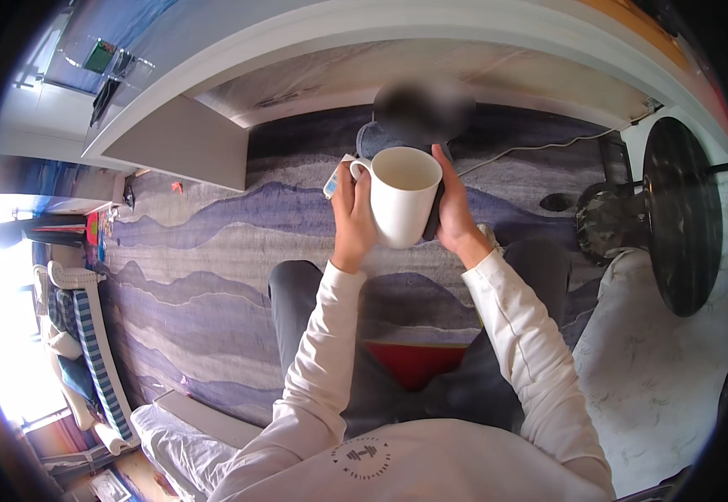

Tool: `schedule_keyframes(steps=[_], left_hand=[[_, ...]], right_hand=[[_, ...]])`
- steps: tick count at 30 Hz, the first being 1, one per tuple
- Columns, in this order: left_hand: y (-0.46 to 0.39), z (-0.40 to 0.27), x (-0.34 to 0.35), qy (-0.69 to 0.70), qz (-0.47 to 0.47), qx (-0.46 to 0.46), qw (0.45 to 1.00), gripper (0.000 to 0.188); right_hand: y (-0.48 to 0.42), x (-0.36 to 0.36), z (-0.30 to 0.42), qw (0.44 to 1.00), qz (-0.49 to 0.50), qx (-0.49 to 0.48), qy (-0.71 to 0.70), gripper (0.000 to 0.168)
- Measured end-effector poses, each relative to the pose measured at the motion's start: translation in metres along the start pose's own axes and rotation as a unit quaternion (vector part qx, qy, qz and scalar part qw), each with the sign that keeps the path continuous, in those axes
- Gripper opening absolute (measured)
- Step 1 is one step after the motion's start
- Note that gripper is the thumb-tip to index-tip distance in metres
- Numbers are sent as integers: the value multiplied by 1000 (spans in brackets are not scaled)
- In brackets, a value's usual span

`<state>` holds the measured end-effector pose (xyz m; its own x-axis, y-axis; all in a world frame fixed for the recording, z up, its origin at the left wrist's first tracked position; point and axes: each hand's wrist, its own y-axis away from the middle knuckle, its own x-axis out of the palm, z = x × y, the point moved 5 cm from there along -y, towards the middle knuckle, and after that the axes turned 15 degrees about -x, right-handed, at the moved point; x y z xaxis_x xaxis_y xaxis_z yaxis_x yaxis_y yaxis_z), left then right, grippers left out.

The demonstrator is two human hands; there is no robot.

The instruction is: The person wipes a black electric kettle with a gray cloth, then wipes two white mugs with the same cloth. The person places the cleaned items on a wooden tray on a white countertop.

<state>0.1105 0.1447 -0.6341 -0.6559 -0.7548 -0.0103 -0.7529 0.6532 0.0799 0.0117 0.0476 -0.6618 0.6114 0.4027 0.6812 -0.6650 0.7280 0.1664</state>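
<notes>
A plain white mug (pixel 405 204) is held up between both hands, its mouth upward and its handle on the left. My left hand (pixel 354 216) presses against the mug's left side, with its fingers by the handle. A small white device with a blue panel (pixel 334 182) sticks out beyond those fingers. On the other side, my right hand (pixel 455 210) has a dark flat object (pixel 433 213) between its palm and the mug; what that object is cannot be told. The inside of the mug looks pale.
A white-edged desk or shelf (pixel 213 53) curves across the top. Below lies a patterned rug (pixel 213 232), crossed by a pale cable (pixel 527 148). A round black table (pixel 683 216) stands at right, a striped sofa (pixel 97 364) at far left. A dark blurred shape (pixel 423 110) is beyond the mug.
</notes>
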Motion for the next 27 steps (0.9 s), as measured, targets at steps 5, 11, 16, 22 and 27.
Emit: schedule_keyframes(steps=[5, 11, 16, 22, 27], left_hand=[[-1, 4, -3, 16, -1, -16, 1000, 10], [-12, 17, -11, -42, -74, -25, 996, 17], [-2, 12, -1, -19, -143, -33, 989, 28], [-3, 29, 12, 45, -142, -7, 989, 25], [10, 14, 22, -72, -275, 50, 957, 32]], right_hand=[[4, 7, -2, 996, 47, 77, -19, 55], [-9, 3, -18, 999, 4, 28, 44, 64], [-12, -1, -18, 998, -40, 49, 30, 72], [-18, -5, -9, 997, -44, 45, 54, 74], [-22, -16, -41, 995, -47, 79, 48, 68]])
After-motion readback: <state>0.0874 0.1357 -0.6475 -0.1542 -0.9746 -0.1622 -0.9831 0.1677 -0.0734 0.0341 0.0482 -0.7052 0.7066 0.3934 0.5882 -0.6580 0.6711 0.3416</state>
